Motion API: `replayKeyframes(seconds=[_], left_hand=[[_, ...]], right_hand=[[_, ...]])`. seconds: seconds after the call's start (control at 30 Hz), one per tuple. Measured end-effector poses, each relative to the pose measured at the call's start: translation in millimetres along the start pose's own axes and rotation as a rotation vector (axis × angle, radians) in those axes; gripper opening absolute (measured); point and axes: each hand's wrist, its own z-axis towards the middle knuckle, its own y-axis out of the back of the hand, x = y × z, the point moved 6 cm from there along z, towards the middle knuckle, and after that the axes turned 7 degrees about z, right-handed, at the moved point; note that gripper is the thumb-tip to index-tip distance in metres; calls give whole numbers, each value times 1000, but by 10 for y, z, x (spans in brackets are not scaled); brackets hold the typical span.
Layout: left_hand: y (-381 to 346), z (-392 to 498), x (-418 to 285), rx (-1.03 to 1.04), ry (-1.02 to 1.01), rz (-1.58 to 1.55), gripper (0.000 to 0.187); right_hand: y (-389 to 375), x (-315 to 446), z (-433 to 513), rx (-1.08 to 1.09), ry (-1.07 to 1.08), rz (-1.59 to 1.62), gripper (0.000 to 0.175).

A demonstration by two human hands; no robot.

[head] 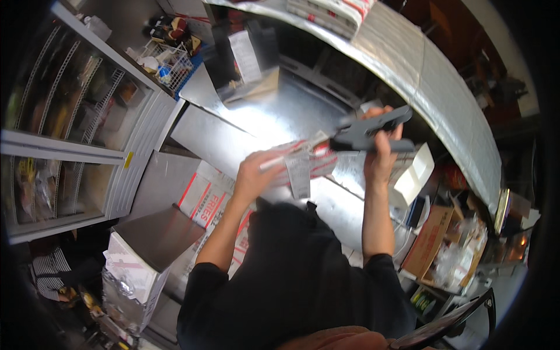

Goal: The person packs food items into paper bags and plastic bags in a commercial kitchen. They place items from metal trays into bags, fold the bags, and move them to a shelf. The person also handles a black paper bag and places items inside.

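A grey handheld stapler [372,131] is in my right hand [381,144], its jaws against the top edge of a red-and-white patterned paper takeout package [321,164]. My left hand [258,173] grips the near left side of that package. A printed paper slip [299,175] hangs on the package's side, between my hands. Beyond, on the steel counter [267,124], stands a dark bag [218,65] with another white slip [245,57] on it. Blur hides the exact contact of the stapler's jaws.
Glass-door fridges [65,153] line the left. A foil-covered shelf edge [407,65] arches over the counter. At the right are an open white carton [413,175] and a cardboard box of plastic [446,245]. A wire basket [175,65] stands back left; a person's striped sleeve [50,271] shows lower left.
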Motion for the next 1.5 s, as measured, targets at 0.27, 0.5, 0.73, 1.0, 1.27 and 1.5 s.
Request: replayKeyframes(seconds=[0.27, 0.5, 0.73, 1.0, 1.27, 1.5], left_hand=[[-106, -17, 144, 11, 171, -132, 18], [-72, 62, 44, 12, 112, -13, 16], [-30, 187, 41, -90, 79, 19, 12], [46, 246, 160, -135, 42, 25, 13], [87, 266, -463, 35, -82, -7, 13], [-458, 139, -1126, 486, -362, -430, 18]], right_hand=[[953, -969, -329, 134, -78, -1131, 72], [1347, -1557, -716, 306, -284, -1381, 87], [1369, -1347, -958, 193, -113, -1338, 67], [1637, -1099, -2166, -16, -164, -1204, 32], [1587, -1456, -2789, -208, -514, -821, 38], [983, -1090, -3020, -446, -754, 615, 52]])
